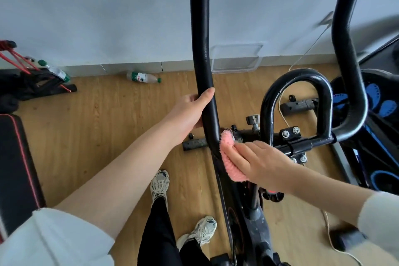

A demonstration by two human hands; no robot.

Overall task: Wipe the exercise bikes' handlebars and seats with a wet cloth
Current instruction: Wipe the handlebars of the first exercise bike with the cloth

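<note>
An exercise bike's black handlebar fills the middle of the view. Its left bar rises upright, padded in black foam. My left hand grips this bar near its lower bend, thumb across the front. My right hand presses a fluffy pink cloth against the bend of the left bar, fingers laid over the cloth. The centre loop and the right bar stand to the right, untouched. The seat is not in view.
A plastic water bottle lies on the wooden floor by the wall. A clear plastic tray leans at the skirting. A black bench is at the left, a second bike with blue markings at the right. A cord trails on the floor.
</note>
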